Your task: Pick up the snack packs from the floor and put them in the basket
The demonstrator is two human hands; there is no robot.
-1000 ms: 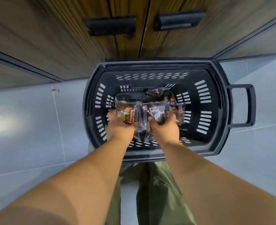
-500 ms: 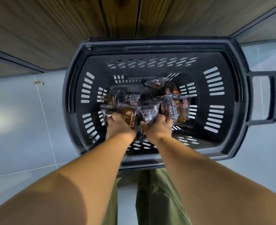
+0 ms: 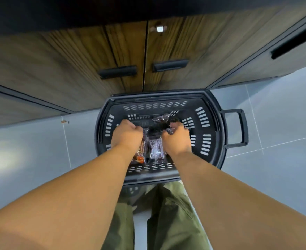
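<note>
A black plastic basket (image 3: 211, 123) stands on the grey tiled floor against the cabinet. Both of my hands reach down inside it. My left hand (image 3: 126, 135) has its fingers curled, and a snack pack with an orange end (image 3: 141, 156) sticks out from under its palm. My right hand (image 3: 177, 140) is curled too and pinches the crinkled edge of a clear wrapper (image 3: 169, 130). Between the hands lies a dark snack pack (image 3: 156, 149) on the basket floor, with another pack (image 3: 162, 117) further back. What lies under the hands is hidden.
Wooden cabinet doors with two black handles (image 3: 118, 71) rise right behind the basket. The basket's side handle (image 3: 242, 129) juts out to the right. My green trousers (image 3: 166, 213) are below. A small brown speck (image 3: 64, 121) lies on the floor at the left.
The camera has lifted away from the basket. Both hands have gone deeper in and moved apart, and the packs they held up now lie low on the basket floor.
</note>
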